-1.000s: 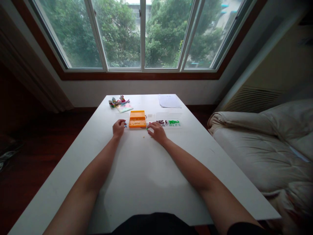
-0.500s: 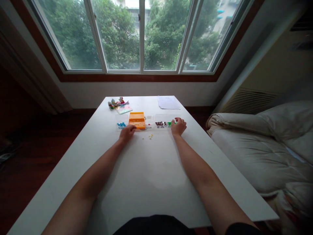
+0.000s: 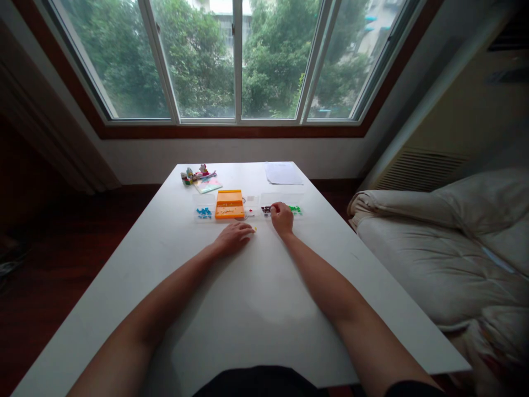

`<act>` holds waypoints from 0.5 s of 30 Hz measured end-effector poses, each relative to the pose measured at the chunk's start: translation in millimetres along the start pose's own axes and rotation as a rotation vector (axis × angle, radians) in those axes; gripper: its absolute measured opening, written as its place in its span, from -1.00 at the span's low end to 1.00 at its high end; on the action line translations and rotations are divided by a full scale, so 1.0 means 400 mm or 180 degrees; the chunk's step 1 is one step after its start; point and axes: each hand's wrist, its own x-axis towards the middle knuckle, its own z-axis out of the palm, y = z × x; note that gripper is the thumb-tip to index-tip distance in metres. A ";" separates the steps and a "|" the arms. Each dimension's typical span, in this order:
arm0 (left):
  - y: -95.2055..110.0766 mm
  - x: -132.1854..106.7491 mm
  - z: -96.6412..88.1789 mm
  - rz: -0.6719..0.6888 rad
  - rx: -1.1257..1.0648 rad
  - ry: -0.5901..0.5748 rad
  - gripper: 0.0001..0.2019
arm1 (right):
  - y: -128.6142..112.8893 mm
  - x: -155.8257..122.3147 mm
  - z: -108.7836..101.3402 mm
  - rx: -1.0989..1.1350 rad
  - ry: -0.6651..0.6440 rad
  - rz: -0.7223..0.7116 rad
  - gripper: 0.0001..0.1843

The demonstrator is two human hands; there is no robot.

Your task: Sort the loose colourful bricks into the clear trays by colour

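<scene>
My left hand (image 3: 233, 237) lies palm down on the white table (image 3: 248, 298), fingers stretched toward a few tiny yellow pieces (image 3: 253, 229) just in front of an orange box (image 3: 230, 204). My right hand (image 3: 282, 217) rests with curled fingers on a clear tray (image 3: 285, 205) that holds dark pieces and green pieces (image 3: 295, 209). What the right fingers hold, if anything, is hidden. A small clear tray with blue pieces (image 3: 204, 212) sits left of the orange box.
Small colourful toy figures (image 3: 194, 175) and a pastel card (image 3: 209, 186) lie at the table's far left. A sheet of paper (image 3: 282, 173) lies at the far right. A sofa with a blanket (image 3: 446, 248) stands right of the table, under a wide window (image 3: 237, 58).
My left hand slid right from the orange box's front to the loose yellow pieces. My right hand moved left along the clear tray, from the green pieces toward the dark ones.
</scene>
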 end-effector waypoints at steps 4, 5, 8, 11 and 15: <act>0.008 0.000 0.005 0.0049 0.0127 -0.0138 -0.50 | 0.003 -0.002 0.002 0.0080 -0.0053 0.0011 -0.80; 0.013 0.000 0.007 0.0095 0.0156 -0.0197 -0.48 | 0.004 -0.002 0.003 0.0101 -0.0074 0.0022 -0.80; 0.023 0.002 0.012 0.0244 0.0203 -0.0365 -0.50 | 0.002 -0.003 0.005 0.0161 -0.0182 0.0038 -0.79; 0.024 0.004 0.010 0.0296 0.0185 -0.0382 -0.52 | -0.003 -0.006 0.006 0.0208 -0.0343 0.0033 -0.78; 0.010 0.001 -0.007 0.0259 0.0053 -0.0311 -0.58 | -0.009 -0.011 0.005 0.0264 -0.0577 -0.0021 -0.77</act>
